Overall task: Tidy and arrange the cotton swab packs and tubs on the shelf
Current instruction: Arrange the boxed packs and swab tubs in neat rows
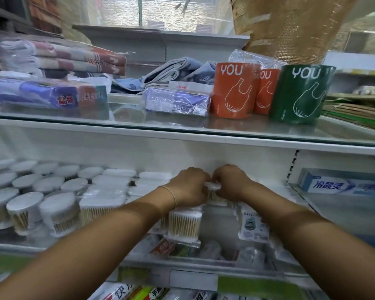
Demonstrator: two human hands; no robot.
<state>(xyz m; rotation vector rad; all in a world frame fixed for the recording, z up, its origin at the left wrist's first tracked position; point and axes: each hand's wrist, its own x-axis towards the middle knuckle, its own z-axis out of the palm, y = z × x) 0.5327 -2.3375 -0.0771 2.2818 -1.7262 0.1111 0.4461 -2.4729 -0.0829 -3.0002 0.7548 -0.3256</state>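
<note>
Head view: left hand [188, 186] and right hand [232, 182], fingers curled, jointly pinch the top of one cotton swab pack [213, 192], right of the round tubs [59, 210]. Keep both grips level; seat it upright, in line with the tubs' rows.

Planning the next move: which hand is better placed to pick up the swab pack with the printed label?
Probably the right hand. The labelled pack lies beside its wrist, while the left hand sits farther over, toward the tubs. Both hands grip the middle pack, so one must let go first.
</note>
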